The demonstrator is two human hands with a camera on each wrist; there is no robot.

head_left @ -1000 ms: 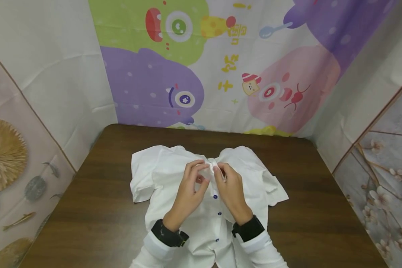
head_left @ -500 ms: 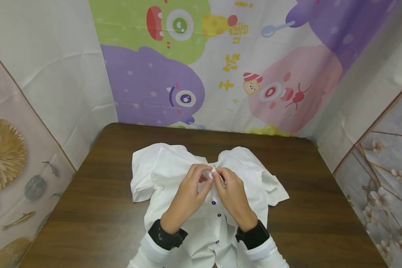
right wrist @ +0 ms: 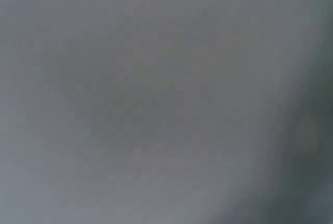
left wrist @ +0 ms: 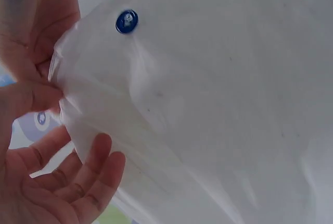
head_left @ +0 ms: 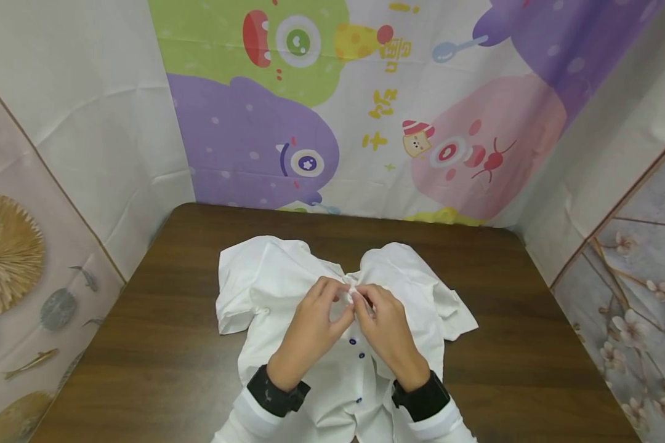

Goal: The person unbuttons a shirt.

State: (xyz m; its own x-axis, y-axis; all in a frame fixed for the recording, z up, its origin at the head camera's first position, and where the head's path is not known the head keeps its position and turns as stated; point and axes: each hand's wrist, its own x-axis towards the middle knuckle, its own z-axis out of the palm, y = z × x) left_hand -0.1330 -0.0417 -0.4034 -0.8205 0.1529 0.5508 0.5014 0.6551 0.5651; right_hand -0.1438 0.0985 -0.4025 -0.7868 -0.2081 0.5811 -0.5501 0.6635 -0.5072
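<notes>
White short-sleeved fabric shirt [head_left: 277, 289] lay on brown wooden tabletop [head_left: 161, 344], its upper front pinched by left grip [head_left: 313, 323] and right grip [head_left: 386, 326], the rest spread beneath them. Button work was judged in hand; a steady pinch seemed needed next.

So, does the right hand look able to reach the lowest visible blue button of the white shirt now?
Probably yes: nothing covers that blue button in the head view. But the right hand seems to pinch the white shirt near its collar, so it must likely let go first.
</notes>
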